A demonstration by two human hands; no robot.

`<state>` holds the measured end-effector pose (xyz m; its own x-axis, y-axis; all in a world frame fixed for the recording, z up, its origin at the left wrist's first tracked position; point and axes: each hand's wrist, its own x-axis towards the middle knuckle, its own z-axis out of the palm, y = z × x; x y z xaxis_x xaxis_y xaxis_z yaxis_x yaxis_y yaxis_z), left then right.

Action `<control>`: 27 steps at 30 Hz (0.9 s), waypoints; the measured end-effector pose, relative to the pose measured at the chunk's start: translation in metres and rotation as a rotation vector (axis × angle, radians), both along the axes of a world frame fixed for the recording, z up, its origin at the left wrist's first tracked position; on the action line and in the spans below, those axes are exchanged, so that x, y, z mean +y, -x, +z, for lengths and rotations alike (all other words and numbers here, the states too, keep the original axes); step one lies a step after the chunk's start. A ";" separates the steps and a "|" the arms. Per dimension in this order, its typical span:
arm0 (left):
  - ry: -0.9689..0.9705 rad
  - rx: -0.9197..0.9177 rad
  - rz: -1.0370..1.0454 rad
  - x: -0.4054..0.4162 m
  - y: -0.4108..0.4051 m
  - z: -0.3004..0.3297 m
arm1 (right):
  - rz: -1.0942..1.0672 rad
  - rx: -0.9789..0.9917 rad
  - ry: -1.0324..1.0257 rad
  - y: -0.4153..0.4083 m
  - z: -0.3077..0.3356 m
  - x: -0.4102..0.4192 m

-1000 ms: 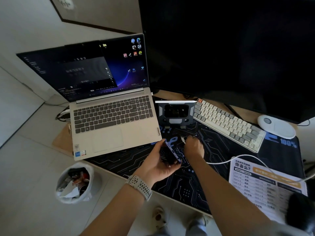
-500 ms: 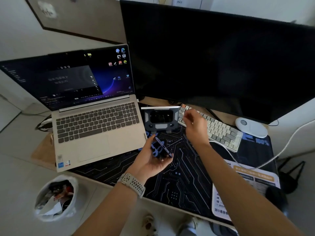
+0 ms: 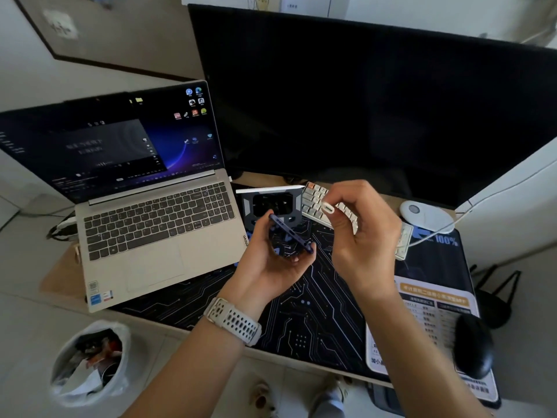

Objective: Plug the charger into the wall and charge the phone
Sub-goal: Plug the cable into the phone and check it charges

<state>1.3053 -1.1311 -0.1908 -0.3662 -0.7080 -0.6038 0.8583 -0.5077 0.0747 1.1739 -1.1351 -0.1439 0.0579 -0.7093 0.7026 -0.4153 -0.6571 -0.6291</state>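
My left hand (image 3: 272, 267) holds a dark blue phone (image 3: 291, 233) edge-up above the desk mat, its bottom edge with the port turned toward me. My right hand (image 3: 364, 236) pinches the white plug of the charger cable (image 3: 327, 208) between thumb and fingers, just up and right of the phone and apart from it. The white cable (image 3: 494, 194) trails from behind that hand to the right, off past the monitor's corner. No wall socket or charger brick shows.
An open laptop (image 3: 144, 224) sits at the left, a large dark monitor (image 3: 376, 110) behind. A dark phone stand (image 3: 272, 203), white keyboard (image 3: 316, 197), white mouse (image 3: 426, 215) and black mouse (image 3: 473, 348) lie on the circuit-print mat (image 3: 316, 312). A bin (image 3: 90, 363) stands on the floor.
My right hand has lifted the cable plug off the mat and turned its end toward me. My left hand has raised the phone and tilted it. The camera has tilted up and moved closer.
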 end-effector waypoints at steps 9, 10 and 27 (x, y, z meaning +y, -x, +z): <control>0.191 0.046 0.109 0.007 0.000 0.056 | 0.059 0.026 -0.009 0.001 0.023 0.008; 0.191 0.041 0.144 0.008 0.000 0.059 | 0.049 0.025 -0.027 0.000 0.025 0.009; 0.186 -0.144 0.449 0.002 -0.024 0.070 | 0.052 0.262 0.009 -0.007 0.053 0.013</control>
<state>1.3296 -1.1288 -0.1213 0.0771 -0.8770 -0.4742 0.9632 -0.0573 0.2627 1.1809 -1.1216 -0.0908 0.2747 -0.6943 0.6652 -0.5287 -0.6869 -0.4986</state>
